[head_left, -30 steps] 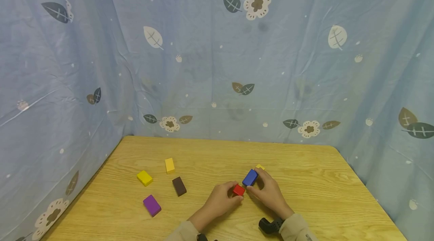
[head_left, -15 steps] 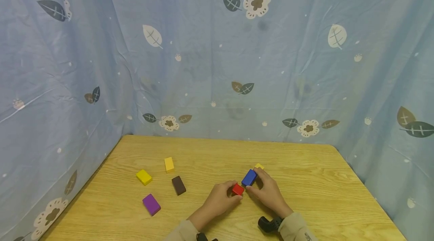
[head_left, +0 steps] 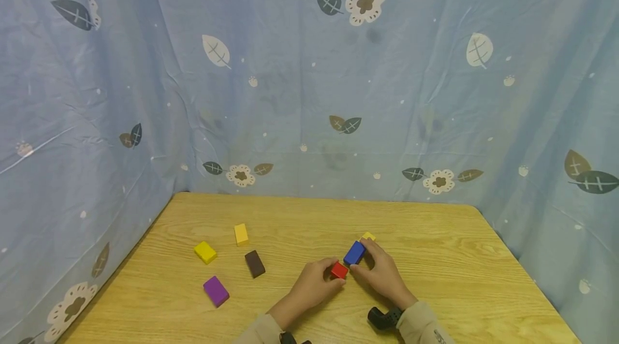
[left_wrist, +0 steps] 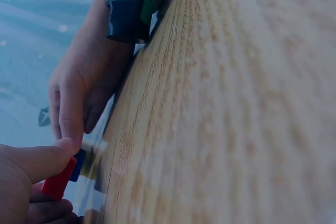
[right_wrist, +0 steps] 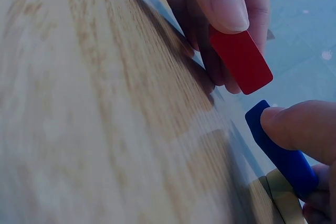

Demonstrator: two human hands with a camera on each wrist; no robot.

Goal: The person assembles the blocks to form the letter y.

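My left hand (head_left: 310,286) pinches a red block (head_left: 339,270) between thumb and fingers, right of the table's middle. Just beyond it my right hand (head_left: 384,275) grips a blue block (head_left: 355,253), thumb on the near end and fingers at the far end. In the right wrist view the red block (right_wrist: 242,62) is held tilted, with a small gap between it and the blue block (right_wrist: 281,150). A yellow block (head_left: 368,236) lies behind the blue one, partly hidden by the right fingers.
On the table's left lie a yellow block (head_left: 205,252), a lighter yellow block (head_left: 241,234), a dark brown block (head_left: 254,264) and a purple block (head_left: 216,291). A blue patterned curtain (head_left: 290,64) hangs behind the wooden table (head_left: 435,242) and along its sides.
The head view has shifted very slightly. Both hands keep their holds on the red and blue blocks, and the other blocks stay where they were.
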